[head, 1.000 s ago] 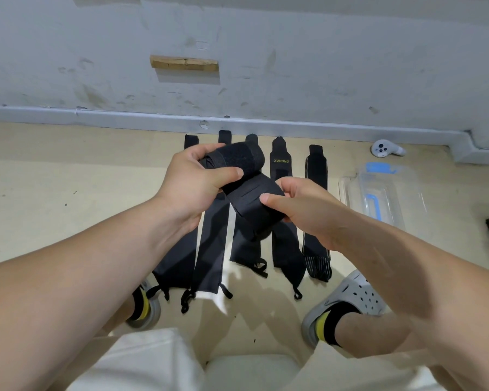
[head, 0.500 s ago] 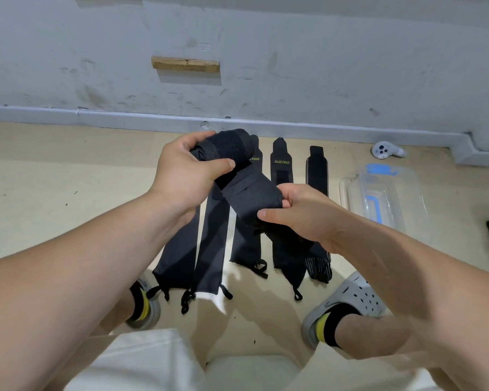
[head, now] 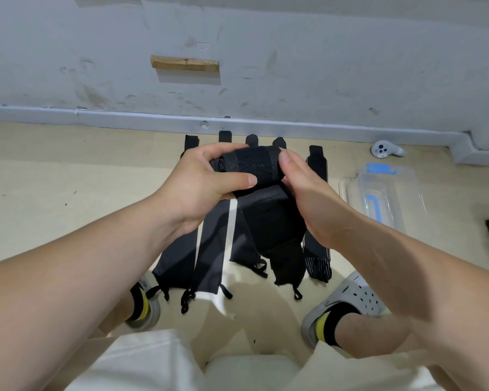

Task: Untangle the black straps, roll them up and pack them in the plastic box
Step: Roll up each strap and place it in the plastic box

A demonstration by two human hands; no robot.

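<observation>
Head view shows the left hand [head: 206, 179] and right hand [head: 308, 193] both curled round a half-wound roll of black fabric strap [head: 254, 167], held up well left of the clear plastic box with blue clips [head: 384, 193], and if either grip eases, the hanging loose tail [head: 268, 221] would likely pull the coil slack.

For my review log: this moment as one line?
step: rolling; left hand grips half-rolled black fabric strap; right hand holds its other end; clear plastic box: aside

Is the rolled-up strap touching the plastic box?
Apart. Head view: left hand and right hand hold the rolled strap; the plastic box lies well to its right.
</observation>
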